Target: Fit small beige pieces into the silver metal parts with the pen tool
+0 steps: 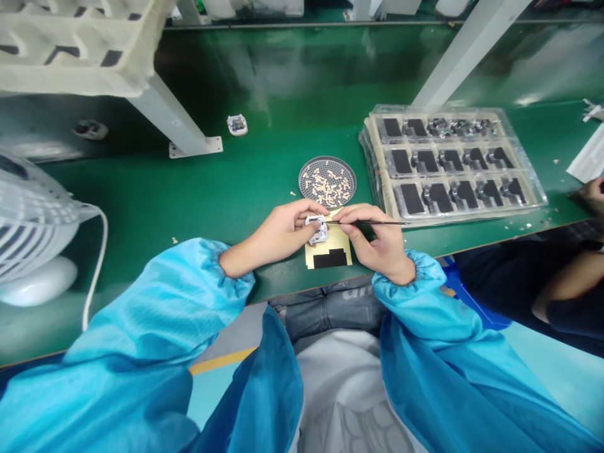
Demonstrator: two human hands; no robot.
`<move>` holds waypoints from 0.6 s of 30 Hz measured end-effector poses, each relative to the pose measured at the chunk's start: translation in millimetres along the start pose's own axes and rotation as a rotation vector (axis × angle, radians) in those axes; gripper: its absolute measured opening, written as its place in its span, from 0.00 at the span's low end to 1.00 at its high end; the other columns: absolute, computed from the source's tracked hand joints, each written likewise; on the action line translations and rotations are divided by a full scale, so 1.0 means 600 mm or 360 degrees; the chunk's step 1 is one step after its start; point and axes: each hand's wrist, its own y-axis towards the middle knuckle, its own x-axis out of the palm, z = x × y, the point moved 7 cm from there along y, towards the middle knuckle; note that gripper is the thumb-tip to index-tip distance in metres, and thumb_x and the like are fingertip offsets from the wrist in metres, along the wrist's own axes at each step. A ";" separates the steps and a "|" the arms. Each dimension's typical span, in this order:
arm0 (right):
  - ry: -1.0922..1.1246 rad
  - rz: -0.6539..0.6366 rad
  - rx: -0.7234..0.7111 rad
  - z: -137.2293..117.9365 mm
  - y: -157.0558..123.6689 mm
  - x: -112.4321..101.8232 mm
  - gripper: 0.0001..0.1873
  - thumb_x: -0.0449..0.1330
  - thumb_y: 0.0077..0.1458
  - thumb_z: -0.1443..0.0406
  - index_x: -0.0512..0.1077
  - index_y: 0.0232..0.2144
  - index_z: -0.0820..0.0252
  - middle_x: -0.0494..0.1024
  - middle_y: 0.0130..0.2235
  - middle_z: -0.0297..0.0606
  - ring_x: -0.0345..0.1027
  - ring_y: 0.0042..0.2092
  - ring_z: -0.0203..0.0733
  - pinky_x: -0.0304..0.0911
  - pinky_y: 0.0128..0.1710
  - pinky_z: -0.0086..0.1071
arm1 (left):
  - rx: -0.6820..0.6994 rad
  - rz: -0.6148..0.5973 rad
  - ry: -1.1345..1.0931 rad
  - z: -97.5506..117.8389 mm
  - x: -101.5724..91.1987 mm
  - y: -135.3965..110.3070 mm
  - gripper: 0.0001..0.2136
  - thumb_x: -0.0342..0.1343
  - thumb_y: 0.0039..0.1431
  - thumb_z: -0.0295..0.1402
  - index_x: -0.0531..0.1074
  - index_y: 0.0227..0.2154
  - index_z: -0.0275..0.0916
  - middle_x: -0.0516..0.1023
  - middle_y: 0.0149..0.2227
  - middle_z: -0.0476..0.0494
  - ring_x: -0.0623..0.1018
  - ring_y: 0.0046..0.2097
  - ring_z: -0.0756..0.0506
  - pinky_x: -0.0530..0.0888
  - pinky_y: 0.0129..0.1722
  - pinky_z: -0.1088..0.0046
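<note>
Between the thumb and fingers of my left hand (285,231) is a small white plastic housing (319,230). My right hand (375,242) pinches a thin dark stick-like tool, perhaps tweezers (372,222), whose tip reaches the housing's right side. Whether the tip touches a part inside cannot be made out. Beneath both hands lies a yellow sheet (330,242) with a black strip (330,258) at its near end. Just beyond it, a round grey perforated dish (306,195) holds several small beige pieces.
Stacked clear trays (391,173) with black parts stand at right. A second white housing (236,124) lies farther back. White fan (33,220) and its cable (99,264) occupy the left. Metal posts (174,119) rise from the green bench (264,170). Another person's arm (573,283) is at right.
</note>
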 end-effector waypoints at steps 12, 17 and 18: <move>-0.0022 0.0033 0.0010 -0.003 -0.010 -0.009 0.06 0.64 0.64 0.65 0.75 0.45 0.54 0.82 0.41 0.42 0.78 0.44 0.49 0.76 0.46 0.46 | -0.0029 -0.0033 -0.0006 0.009 -0.008 0.002 0.15 0.59 0.66 0.39 0.82 0.50 0.40 0.85 0.41 0.42 0.76 0.29 0.50 0.74 0.28 0.74; 0.0131 0.0026 0.0116 0.009 -0.010 -0.009 0.07 0.66 0.64 0.67 0.76 0.45 0.55 0.82 0.42 0.42 0.78 0.45 0.48 0.75 0.49 0.46 | 0.0013 -0.0023 -0.0043 0.008 -0.012 0.002 0.16 0.61 0.65 0.41 0.84 0.50 0.40 0.85 0.39 0.43 0.72 0.26 0.51 0.71 0.26 0.75; 0.0217 0.0025 0.0160 0.013 -0.010 -0.009 0.07 0.66 0.64 0.67 0.76 0.44 0.55 0.82 0.42 0.42 0.78 0.46 0.47 0.75 0.50 0.45 | 0.0010 -0.0019 -0.0050 0.007 -0.014 0.002 0.17 0.61 0.65 0.41 0.84 0.51 0.39 0.84 0.38 0.42 0.72 0.26 0.52 0.71 0.26 0.76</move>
